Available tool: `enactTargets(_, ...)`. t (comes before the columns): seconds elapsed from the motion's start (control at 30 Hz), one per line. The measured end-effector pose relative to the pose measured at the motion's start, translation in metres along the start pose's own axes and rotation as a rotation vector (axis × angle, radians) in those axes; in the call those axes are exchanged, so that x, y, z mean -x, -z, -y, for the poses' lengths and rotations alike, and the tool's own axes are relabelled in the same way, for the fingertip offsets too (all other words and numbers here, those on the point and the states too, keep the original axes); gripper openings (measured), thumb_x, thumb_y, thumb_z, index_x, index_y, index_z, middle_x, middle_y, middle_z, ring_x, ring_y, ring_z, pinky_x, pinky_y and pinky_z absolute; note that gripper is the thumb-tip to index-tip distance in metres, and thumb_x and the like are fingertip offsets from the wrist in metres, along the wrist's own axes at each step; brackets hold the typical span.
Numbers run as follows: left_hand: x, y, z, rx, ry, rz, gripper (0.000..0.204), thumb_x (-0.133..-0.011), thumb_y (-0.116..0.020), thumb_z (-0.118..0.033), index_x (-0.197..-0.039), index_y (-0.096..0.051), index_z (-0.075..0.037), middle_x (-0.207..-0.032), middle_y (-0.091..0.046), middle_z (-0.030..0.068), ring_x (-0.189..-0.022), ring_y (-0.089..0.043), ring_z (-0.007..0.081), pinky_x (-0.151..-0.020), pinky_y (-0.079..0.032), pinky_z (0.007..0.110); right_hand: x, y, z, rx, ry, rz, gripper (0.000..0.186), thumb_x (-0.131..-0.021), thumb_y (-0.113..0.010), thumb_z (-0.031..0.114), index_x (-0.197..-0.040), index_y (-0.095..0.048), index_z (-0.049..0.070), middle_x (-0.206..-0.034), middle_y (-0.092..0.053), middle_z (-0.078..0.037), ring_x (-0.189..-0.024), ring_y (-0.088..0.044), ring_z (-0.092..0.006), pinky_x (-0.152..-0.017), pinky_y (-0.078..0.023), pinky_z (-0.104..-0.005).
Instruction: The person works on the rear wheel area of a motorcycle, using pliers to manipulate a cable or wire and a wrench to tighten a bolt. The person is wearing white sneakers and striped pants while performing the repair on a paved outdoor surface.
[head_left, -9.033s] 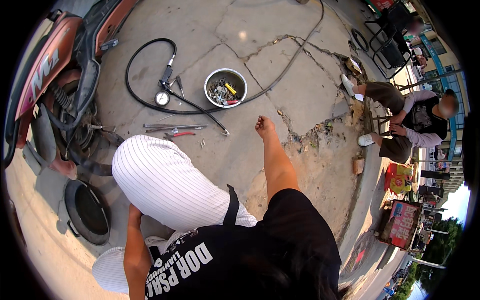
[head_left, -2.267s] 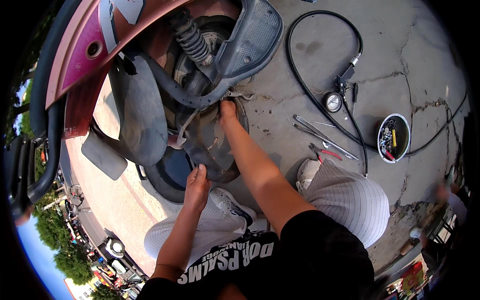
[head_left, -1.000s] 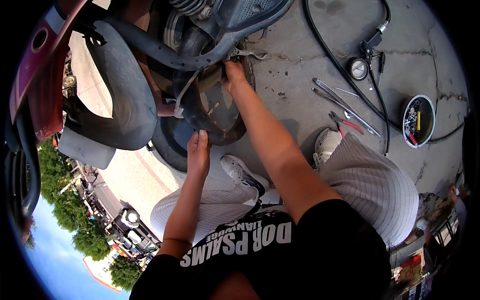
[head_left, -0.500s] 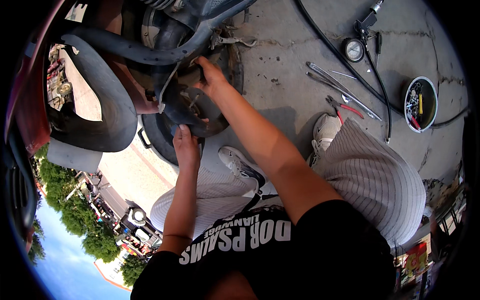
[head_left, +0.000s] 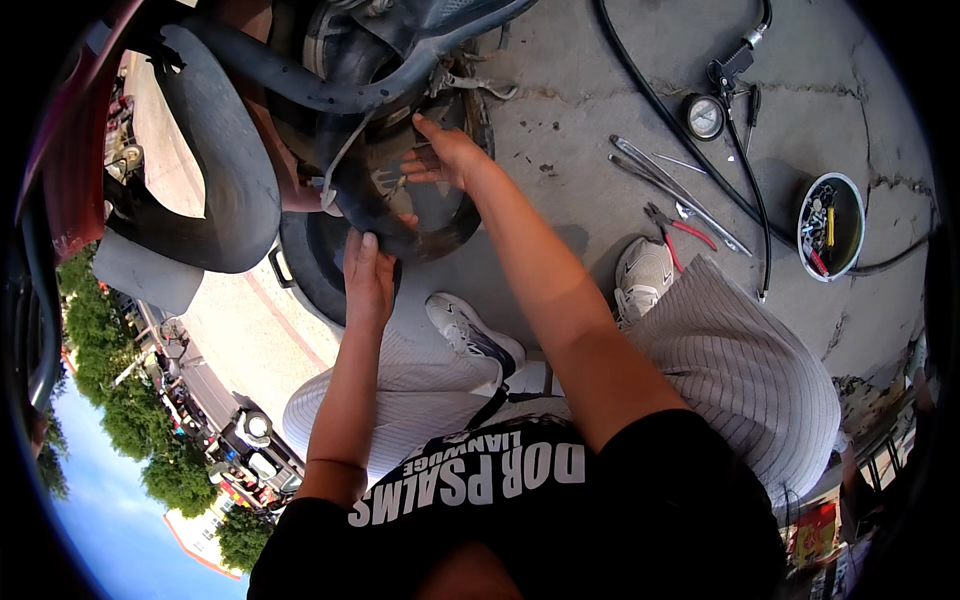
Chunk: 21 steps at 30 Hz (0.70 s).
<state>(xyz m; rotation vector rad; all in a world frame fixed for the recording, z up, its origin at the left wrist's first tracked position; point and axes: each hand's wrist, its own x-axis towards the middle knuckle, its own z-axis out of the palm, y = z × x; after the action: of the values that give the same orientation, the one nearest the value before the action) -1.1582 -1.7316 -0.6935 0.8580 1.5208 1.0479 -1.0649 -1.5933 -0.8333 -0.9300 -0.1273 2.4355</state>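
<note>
A black rubber inner tube [head_left: 378,222] curves down from a vehicle wheel into a dark round basin [head_left: 318,262] with a side handle. My left hand [head_left: 368,278] grips the tube's lower bend, the thumb on top and the other fingers partly hidden. Over the basin, my right hand [head_left: 447,158] is open, its fingers apart and pointing toward the tube, with nothing visible in it. A thin pale strap [head_left: 347,160] hangs beside the tube. Above both hands runs a thick dark frame bar [head_left: 335,95].
A curved black mudguard [head_left: 235,190] stands left of the basin. On the concrete floor at right lie long metal levers [head_left: 680,190], red-handled pliers [head_left: 680,232], and an air hose with a gauge [head_left: 704,117]. A bucket [head_left: 858,225] holds small parts.
My right hand has come off the tube area, shifted right and spread its fingers. My left hand stays on the tube, slightly lower. The whole view has tilted a little.
</note>
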Motion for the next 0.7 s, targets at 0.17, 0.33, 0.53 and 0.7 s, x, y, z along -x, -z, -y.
enactTargets(0.17,-0.017,-0.012,-0.020,0.020,-0.057,0.002,0.062,-0.086,-0.059,-0.041,-0.124,-0.040,0.003,-0.115,-0.056,0.0206,-0.110,-0.055,0.0269,-0.094,-0.044,0.037,0.042,0.053,0.056,0.661,-0.108,-0.105,0.028,-0.090,-0.053,0.022,-0.091,-0.061,-0.004,-0.073,-0.067,-0.012,-0.054,-0.063,-0.0167,-0.049,-0.055,-0.0295)
enactTargets(0.33,-0.041,-0.032,-0.035,-0.127,0.101,-0.106,0.047,-0.087,-0.062,-0.031,-0.117,-0.048,0.003,-0.098,-0.063,0.0154,-0.083,-0.065,0.0211,-0.075,-0.051,0.030,-0.018,0.084,0.089,1.065,0.888,-0.672,0.022,-0.082,-0.055,0.014,-0.094,-0.064,-0.002,-0.087,-0.067,-0.019,-0.082,-0.066,-0.0297,-0.076,-0.049,-0.0394)
enactTargets(0.53,-0.043,-0.044,-0.018,0.007,0.007,-0.300,0.033,-0.093,-0.054,-0.026,-0.108,-0.053,0.003,-0.095,-0.063,0.0125,-0.074,-0.065,0.0212,-0.065,-0.053,0.032,-0.060,0.086,0.119,0.698,0.769,-0.252,0.032,-0.085,-0.058,0.016,-0.113,-0.058,0.001,-0.105,-0.065,-0.012,-0.098,-0.061,-0.0278,-0.086,-0.045,-0.0364)
enactTargets(0.7,-0.035,-0.044,-0.010,0.103,-0.076,-0.374,0.032,-0.096,-0.048,-0.026,-0.100,-0.057,0.004,-0.083,-0.064,0.0114,-0.072,-0.065,0.0197,-0.066,-0.052,0.030,-0.023,0.047,0.164,-0.046,0.782,-0.063,0.024,-0.089,-0.051,0.012,-0.110,-0.059,0.004,-0.101,-0.063,-0.005,-0.092,-0.057,-0.0207,-0.082,-0.044,-0.0318)
